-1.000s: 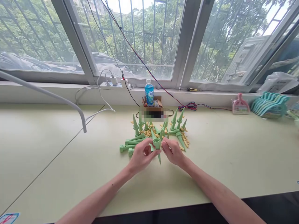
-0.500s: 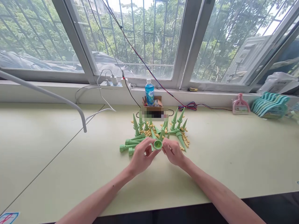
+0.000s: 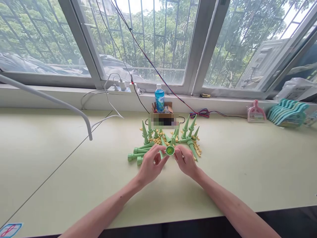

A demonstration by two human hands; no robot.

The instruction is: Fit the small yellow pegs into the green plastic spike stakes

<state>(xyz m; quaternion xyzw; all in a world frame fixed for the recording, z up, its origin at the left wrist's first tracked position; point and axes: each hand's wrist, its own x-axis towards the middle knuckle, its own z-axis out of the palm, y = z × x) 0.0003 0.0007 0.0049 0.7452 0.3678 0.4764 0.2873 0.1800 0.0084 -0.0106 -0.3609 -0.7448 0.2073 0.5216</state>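
A green plastic watering spike (image 3: 170, 150) is held above the table with its round hollow end facing me. My left hand (image 3: 152, 163) grips it from the left, thumb and forefinger at the rim. My right hand (image 3: 186, 161) is closed in a pinch against the spike's right side; whatever lies between its fingers is hidden. Just beyond my hands stand several upright green spikes (image 3: 191, 127) amid a heap of small yellow valve pieces (image 3: 158, 140). More long green spikes (image 3: 138, 156) lie on their sides to the left.
A blue bottle (image 3: 159, 99) stands by a small cardboard box (image 3: 169, 107) at the back. Bundled cables (image 3: 201, 113), a pink dustpan-like piece (image 3: 256, 112) and turquoise ones (image 3: 288, 112) are at right. A white curved tube (image 3: 71, 102) reaches in from the left over the table (image 3: 247, 165).
The spike's hollow end has shifted slightly up and right and now faces me more squarely. Both hands keep their hold, and the whole view has moved a little.
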